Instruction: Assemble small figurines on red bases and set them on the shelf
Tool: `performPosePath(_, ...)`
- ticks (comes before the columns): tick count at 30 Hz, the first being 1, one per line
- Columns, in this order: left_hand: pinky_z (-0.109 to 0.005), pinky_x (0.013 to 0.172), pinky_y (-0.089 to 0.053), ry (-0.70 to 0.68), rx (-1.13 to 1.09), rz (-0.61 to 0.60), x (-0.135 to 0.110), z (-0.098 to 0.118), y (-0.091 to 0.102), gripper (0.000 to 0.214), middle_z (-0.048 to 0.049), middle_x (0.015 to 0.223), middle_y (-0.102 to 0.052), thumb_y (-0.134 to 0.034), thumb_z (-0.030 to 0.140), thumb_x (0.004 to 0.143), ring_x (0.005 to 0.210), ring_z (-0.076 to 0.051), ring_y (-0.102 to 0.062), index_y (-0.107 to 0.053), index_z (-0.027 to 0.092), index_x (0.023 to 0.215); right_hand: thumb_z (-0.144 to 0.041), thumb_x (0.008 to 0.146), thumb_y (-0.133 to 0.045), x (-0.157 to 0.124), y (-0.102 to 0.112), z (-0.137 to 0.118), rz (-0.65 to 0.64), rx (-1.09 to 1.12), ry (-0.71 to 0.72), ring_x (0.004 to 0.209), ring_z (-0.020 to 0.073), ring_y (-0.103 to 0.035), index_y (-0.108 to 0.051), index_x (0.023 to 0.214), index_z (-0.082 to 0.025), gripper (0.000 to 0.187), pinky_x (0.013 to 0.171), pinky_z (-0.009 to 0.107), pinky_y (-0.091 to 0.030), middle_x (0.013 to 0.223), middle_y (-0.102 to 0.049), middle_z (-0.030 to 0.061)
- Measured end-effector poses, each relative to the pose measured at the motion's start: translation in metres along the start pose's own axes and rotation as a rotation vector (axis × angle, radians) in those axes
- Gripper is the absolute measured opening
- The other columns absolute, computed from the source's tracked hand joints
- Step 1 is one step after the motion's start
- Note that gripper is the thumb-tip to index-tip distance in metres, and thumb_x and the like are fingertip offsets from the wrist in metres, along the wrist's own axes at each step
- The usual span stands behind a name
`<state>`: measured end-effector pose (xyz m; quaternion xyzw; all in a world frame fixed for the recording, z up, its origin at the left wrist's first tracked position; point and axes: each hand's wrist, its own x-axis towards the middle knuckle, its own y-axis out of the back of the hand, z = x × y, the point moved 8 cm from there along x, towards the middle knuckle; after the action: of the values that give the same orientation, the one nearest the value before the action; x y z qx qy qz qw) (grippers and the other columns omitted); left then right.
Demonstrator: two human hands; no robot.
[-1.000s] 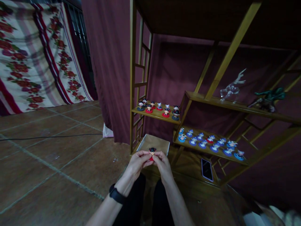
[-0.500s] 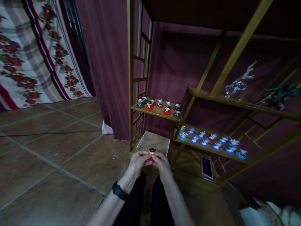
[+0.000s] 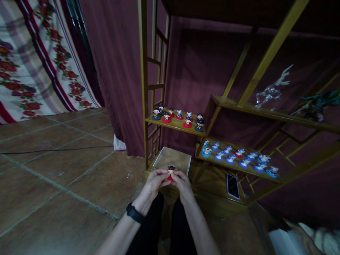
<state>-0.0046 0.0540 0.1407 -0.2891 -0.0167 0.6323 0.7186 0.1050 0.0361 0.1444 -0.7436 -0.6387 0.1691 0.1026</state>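
Note:
My left hand (image 3: 154, 182) and my right hand (image 3: 182, 183) meet in front of me, fingers pinched together on a small figurine (image 3: 171, 171) with a black-haired head and a red base. It stands upright between my fingertips, just in front of an open cardboard box (image 3: 173, 160) on the lowest shelf. A black band sits on my left wrist. My dark-trousered knees show below my hands.
A wooden shelf unit (image 3: 145, 88) holds several red and dark figurines (image 3: 178, 117) on a small shelf and several blue ones (image 3: 236, 158) on a lower one. A phone (image 3: 233, 186) lies below. A glass deer (image 3: 272, 91) stands higher up. Tiled floor and a cable (image 3: 53, 150) lie left.
My hands keep the same hold on the figurine. The view has drifted a little to the right and up, so the shelf sits slightly further left in the picture.

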Motion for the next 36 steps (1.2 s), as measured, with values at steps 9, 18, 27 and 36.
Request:
performPosePath(9,-0.027,0.064,-0.053,-0.063,-0.052,-0.070,-0.010,0.012,-0.005,0.031,-0.0014,0.067,-0.063,-0.071,0.011,0.060,0.062,-0.012,-0.063,-0.057,0.015,0.087,-0.037,0.058,-0.069,0.003,-0.002,-0.008,-0.031,-0.024,0.085,0.083,0.0203,-0.059,-0.060,0.084,-0.022,0.031,0.070,0.033,-0.048,0.088,-0.065,0.0026)
performPosePath(18,-0.024,0.067,-0.048,-0.320,0.144,-0.269,-0.044,0.060,-0.030,0.023,-0.0067,0.079,-0.067,-0.071,0.017,0.061,0.069,-0.014,-0.062,-0.061,0.012,0.080,-0.025,0.066,-0.065,-0.029,-0.010,-0.065,-0.108,-0.094,0.339,0.089,0.0198,-0.060,-0.062,0.091,-0.025,0.025,0.080,0.032,-0.047,0.095,-0.066,0.0024)
performPosePath(27,-0.023,0.066,-0.046,-0.456,0.210,-0.345,-0.072,0.081,-0.040,0.016,-0.0045,0.077,-0.066,-0.068,0.016,0.065,0.068,-0.012,-0.059,-0.062,0.012,0.079,-0.020,0.073,-0.061,-0.066,-0.020,-0.107,-0.145,-0.316,0.617,0.091,0.0184,-0.061,-0.066,0.090,-0.026,0.019,0.082,0.033,-0.048,0.095,-0.067,0.0022)
performPosePath(36,-0.021,0.063,-0.047,-0.387,0.157,-0.260,-0.074,0.073,-0.043,0.021,-0.0060,0.081,-0.065,-0.064,0.021,0.070,0.070,-0.012,-0.059,-0.062,0.012,0.089,-0.027,0.074,-0.059,-0.057,-0.019,-0.102,-0.102,-0.273,0.470,0.088,0.0178,-0.060,-0.062,0.095,-0.023,0.022,0.079,0.031,-0.048,0.094,-0.066,0.0028)
